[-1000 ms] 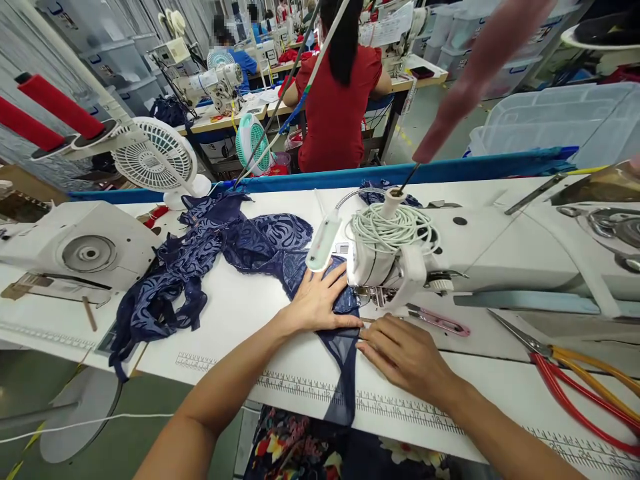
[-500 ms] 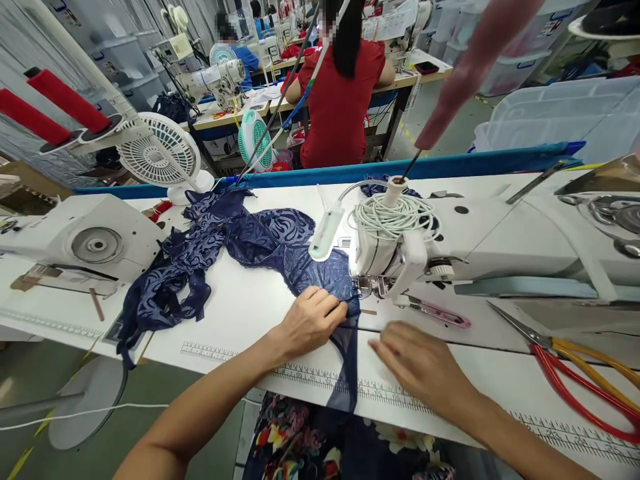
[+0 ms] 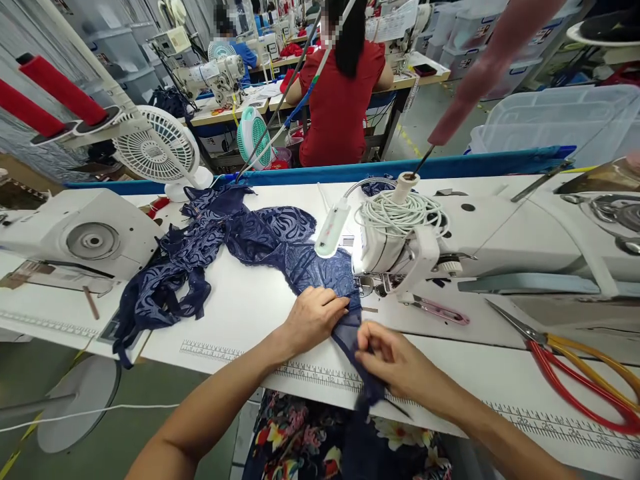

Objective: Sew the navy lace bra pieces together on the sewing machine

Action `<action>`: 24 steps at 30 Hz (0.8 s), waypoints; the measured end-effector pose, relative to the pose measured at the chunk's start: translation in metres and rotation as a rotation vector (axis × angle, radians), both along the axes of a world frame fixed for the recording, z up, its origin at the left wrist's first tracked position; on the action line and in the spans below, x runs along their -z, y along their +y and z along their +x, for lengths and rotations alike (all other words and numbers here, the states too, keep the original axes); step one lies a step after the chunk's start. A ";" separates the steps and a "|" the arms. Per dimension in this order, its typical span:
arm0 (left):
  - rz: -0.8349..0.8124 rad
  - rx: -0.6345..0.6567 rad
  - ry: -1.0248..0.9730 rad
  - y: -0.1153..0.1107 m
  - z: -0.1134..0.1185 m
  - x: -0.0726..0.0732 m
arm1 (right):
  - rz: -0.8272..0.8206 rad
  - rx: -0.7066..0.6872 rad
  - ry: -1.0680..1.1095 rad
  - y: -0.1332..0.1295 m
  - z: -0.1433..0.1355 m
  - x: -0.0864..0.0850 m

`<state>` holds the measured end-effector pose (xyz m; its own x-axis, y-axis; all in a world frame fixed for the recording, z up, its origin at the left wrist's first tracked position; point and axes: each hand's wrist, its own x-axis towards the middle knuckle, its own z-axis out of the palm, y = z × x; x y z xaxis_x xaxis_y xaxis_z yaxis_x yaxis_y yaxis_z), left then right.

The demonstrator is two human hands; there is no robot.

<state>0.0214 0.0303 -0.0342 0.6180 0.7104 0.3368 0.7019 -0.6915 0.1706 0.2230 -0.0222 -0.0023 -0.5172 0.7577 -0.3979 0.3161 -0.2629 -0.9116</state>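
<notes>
A navy lace garment [image 3: 320,267] lies across the white table, its right edge at the needle area of the sewing machine [image 3: 385,253]. On that edge, just before the presser foot, my left hand [image 3: 317,317] presses with bent fingers, thumb side against the cloth. My right hand [image 3: 387,357] is closed on the sheer navy strip of the same garment, near the table's front edge. The strip hangs over the edge toward my lap, partly blurred. Bunched straps and more lace [image 3: 170,280] from the pile spread to the left.
Pink-handled thread snips [image 3: 443,311] lie right of the needle, with large red-and-yellow scissors [image 3: 565,360] farther right. A second machine head [image 3: 85,233] stands left, beside a white fan [image 3: 157,143]. A ruler strip [image 3: 320,375] runs along the front edge. A person in red [image 3: 337,107] sits beyond.
My right hand has moved left from bare table to the navy strip and closed on it. The strip is now gathered and pulled rightward. My left hand stays nearly in place.
</notes>
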 end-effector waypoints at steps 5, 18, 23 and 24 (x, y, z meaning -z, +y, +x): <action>0.039 0.018 0.103 0.000 0.003 0.000 | -0.001 -0.497 -0.175 -0.008 0.040 -0.022; -0.067 0.104 0.048 0.004 0.001 -0.003 | 1.477 -0.121 -0.859 0.043 0.026 0.043; -0.107 0.112 0.067 0.013 0.002 -0.004 | 1.418 -0.071 -0.765 0.038 0.031 0.041; -0.111 0.111 0.068 0.015 0.002 -0.004 | 1.424 -0.081 -0.727 0.037 0.031 0.040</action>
<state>0.0235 0.0452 -0.0298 0.7134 0.6670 0.2148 0.6346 -0.7450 0.2055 0.2543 0.0145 -0.0423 -0.5975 0.6905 0.4076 0.7424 0.6685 -0.0441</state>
